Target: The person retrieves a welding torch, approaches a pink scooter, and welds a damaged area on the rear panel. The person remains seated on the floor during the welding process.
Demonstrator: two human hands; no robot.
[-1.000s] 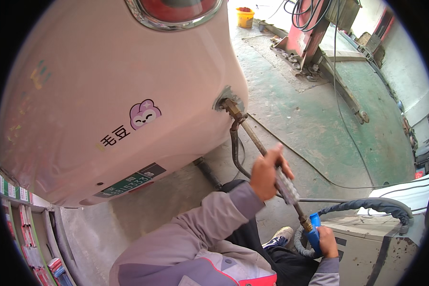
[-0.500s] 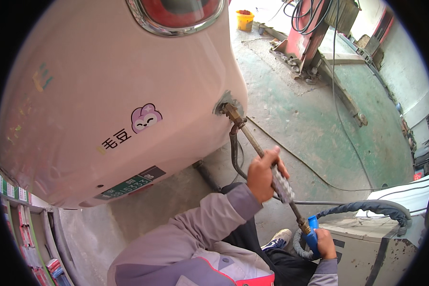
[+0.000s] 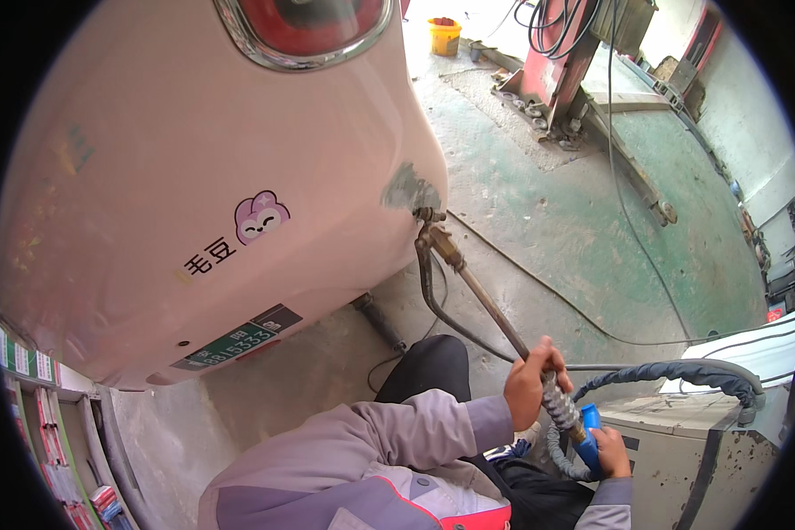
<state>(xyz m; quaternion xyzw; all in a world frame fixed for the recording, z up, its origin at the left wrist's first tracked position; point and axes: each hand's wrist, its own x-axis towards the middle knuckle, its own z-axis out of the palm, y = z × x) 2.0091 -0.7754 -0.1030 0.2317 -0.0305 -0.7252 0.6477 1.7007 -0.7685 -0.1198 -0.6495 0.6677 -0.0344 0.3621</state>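
A slide-hammer dent puller (image 3: pixel 496 314) slants from the corner of a pink car body (image 3: pixel 159 106) down toward me. Its tip (image 3: pixel 428 215) meets the car at the lower edge of a bare grey patch (image 3: pixel 406 187). My left hand (image 3: pixel 528 389) is closed around the upper end of the ribbed metal sliding weight (image 3: pixel 562 410), close to the handle. My right hand (image 3: pixel 611 452) is wrapped on the blue pistol-shaped handle (image 3: pixel 589 442) at the near end. A dark cable runs from the puller's head back along the rod.
A beige metal cabinet (image 3: pixel 671 442) with a thick sleeved hose (image 3: pixel 680 374) stands at my right. Cables cross the concrete floor. Farther off are a red post (image 3: pixel 552 62) and a yellow bucket (image 3: pixel 444 37). Shelving (image 3: pixel 53 433) borders the lower left.
My left hand and the weight have slid down the rod toward the blue handle. The puller's tip has shifted from the grey patch's middle to its lower edge.
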